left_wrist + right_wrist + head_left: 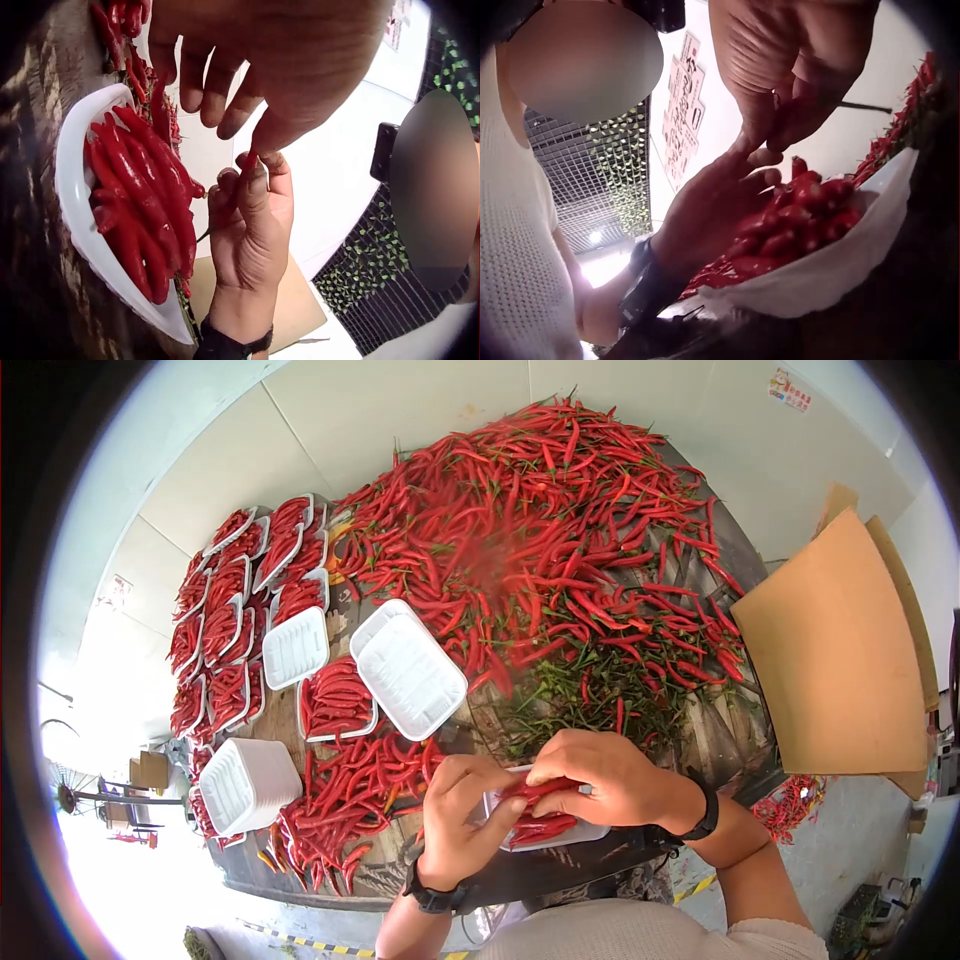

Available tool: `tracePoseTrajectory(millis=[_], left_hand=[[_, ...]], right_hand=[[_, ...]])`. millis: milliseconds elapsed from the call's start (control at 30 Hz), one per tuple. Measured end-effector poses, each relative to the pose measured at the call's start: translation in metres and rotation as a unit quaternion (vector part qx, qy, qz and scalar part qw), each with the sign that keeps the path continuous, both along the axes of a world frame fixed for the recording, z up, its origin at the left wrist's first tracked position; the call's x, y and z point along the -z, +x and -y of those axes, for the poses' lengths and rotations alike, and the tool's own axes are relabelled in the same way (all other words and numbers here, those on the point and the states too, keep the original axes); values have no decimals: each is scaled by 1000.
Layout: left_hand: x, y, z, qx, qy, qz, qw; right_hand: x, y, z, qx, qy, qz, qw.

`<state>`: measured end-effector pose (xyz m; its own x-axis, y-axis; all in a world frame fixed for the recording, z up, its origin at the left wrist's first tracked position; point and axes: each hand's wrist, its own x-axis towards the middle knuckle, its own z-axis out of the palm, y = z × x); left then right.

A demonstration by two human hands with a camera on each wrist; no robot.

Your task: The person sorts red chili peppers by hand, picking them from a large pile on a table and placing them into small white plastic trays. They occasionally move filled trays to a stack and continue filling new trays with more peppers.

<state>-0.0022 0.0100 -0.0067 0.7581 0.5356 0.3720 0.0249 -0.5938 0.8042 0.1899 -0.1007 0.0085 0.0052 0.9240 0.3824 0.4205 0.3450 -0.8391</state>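
Observation:
Both hands are over a white tray [590,834] of red peppers [540,830] at the table's near edge. My right hand [610,778] pinches a red pepper [246,184] between thumb and fingers; its thin dark stem [866,107] sticks out past them. My left hand [462,822] faces it, fingers loosely bent and apart, its thumb by the pinched pepper's end in the left wrist view. Whether that thumb touches the pepper or the other fingertips, I cannot tell. Below the hands, peppers [142,195] lie lengthwise in the tray [71,187].
A large pepper heap [520,530] covers the back, with green stems [600,695] in front. Loose peppers [350,790] lie left of the hands. Filled trays [225,630], empty trays [410,670] and a tray stack [250,785] stand farther left. A cardboard box [840,650] is at right.

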Motion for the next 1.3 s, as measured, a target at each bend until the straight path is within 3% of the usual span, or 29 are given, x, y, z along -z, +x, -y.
tracePoseTrajectory(millis=[133,400,500,567,667,1100,1300], left_hand=[[5,-3,-2,32,9,-14,999],[4,-5,1,-76,-69,82,991],[4,-4,2,-82,-58,88,991],[5,-7,2,-92,-76,75,990],[2,-5,0,-114,-84,45,989],[0,-3,0,-96,-19,8,995],[1,-6,-1,-62,-63,5,996]], right_hand=[[1,-1,-1,22,-4,16,1000],[2,12,0,99,-7,27,995],[2,15,-1,135,-33,26,990],[10,21,-4,141,18,98,985],[3,20,-6,147,37,96,984],[2,14,-4,140,40,115,983],[-1,24,-2,64,15,47,997]])
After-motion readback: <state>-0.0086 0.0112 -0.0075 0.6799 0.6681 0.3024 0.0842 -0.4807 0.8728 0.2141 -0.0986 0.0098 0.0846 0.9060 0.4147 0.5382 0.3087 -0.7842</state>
